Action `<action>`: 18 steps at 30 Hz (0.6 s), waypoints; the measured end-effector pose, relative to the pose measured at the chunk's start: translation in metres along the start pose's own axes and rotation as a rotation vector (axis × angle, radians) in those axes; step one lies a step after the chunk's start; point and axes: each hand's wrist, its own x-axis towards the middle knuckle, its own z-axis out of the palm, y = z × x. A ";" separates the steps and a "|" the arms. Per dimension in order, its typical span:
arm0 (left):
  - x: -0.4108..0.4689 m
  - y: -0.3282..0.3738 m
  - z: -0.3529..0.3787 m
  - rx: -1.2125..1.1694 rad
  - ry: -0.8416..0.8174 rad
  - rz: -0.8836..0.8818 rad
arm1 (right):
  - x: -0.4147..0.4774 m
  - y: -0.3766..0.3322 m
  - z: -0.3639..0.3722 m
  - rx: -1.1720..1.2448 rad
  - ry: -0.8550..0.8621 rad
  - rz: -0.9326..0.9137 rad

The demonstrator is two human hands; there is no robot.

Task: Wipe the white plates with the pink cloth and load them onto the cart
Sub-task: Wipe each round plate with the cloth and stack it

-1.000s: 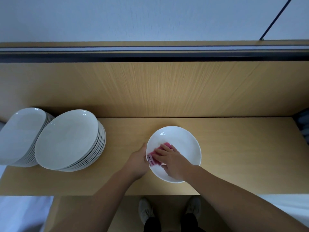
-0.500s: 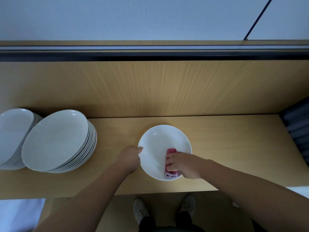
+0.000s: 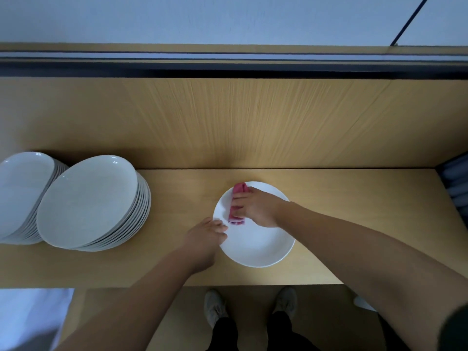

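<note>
**Pink cloth pressed to the far-left part of a single white plate**

A white plate [image 3: 260, 244] lies flat on the wooden counter [image 3: 354, 224], a little right of the middle and closer to the front edge than to the upright back panel [image 3: 253, 122]. The right hand [image 3: 257, 207] reaches over the plate from the right and holds the pink cloth [image 3: 236, 220], folded into a narrow strip, down on the plate's far-left area. Its fingers [image 3: 239, 206] lie across the strip and bend over it, with the thumb beside the strip's far end. The cloth shows beyond the hand at both ends, and its far end reaches the plate's rim. The left hand [image 3: 202, 240] sits at the plate's left rim, its fingers [image 3: 219, 228] curled and pinching the edge, just beside the near end of the cloth. The near and right parts of the plate show bare white.

On the left part of the counter, well apart from the single plate, stand two piles of white plates. The nearer stack [image 3: 88, 201] is in full view. The second stack [image 3: 17, 193] is close behind it on the left, partly cut off by the picture's edge. Below the counter's front edge, the person's two light shoes [image 3: 215, 307] and dark trouser legs show on the floor
</note>
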 end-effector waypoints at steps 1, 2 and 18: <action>0.001 -0.001 0.000 0.015 -0.016 0.019 | 0.001 0.000 0.003 0.001 -0.004 0.021; 0.002 -0.001 0.000 0.030 -0.035 0.030 | 0.001 0.000 0.006 -0.001 0.013 0.043; 0.012 -0.004 0.000 0.193 -0.182 0.019 | -0.077 -0.051 -0.001 0.063 -0.373 0.570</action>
